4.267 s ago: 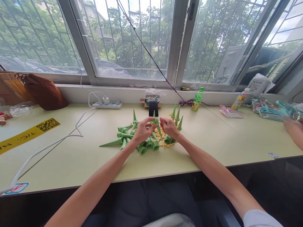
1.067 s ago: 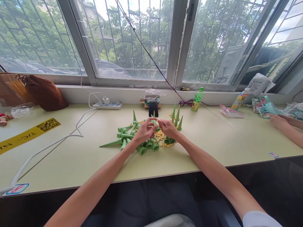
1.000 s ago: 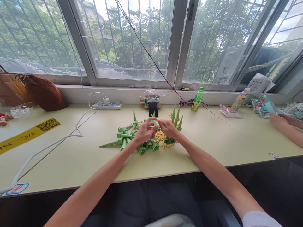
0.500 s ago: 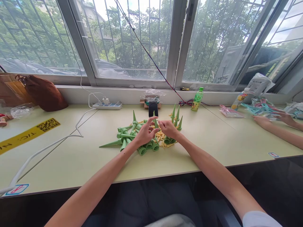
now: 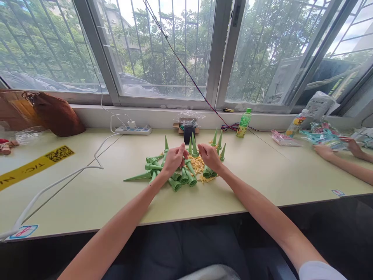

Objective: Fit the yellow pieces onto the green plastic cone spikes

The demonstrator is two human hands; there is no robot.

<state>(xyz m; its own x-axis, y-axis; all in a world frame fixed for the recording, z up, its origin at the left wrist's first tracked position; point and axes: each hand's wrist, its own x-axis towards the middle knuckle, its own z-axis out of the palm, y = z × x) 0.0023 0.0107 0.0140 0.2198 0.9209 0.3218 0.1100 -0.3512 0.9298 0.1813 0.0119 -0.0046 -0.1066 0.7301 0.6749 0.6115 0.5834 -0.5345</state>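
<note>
My left hand [image 5: 175,158] is closed with its thumb on top, just above a pile of green plastic cone spikes [image 5: 151,166]. What it holds, if anything, is hidden by the fingers. To its right my right hand [image 5: 209,156] is curled closed, its contents hidden too. Small yellow plastic pieces [image 5: 196,165] lie heaped between and below the hands. An upright green spike [image 5: 194,147] shows in the gap between them. More green spikes [image 5: 219,142] stand upright just beyond my right hand. Several hollow spike ends [image 5: 184,179] face me at the pile's front.
A black phone [image 5: 189,134] leans at the back, and a green bottle [image 5: 243,123] stands to its right. A power strip [image 5: 134,130] with a white cable lies at back left. Another person's hands [image 5: 325,152] handle teal items [image 5: 319,137] at the far right.
My left hand has drawn back to the left from my right hand, and its spread fingers have closed. The upright green spike between the hands is now in plain sight.
</note>
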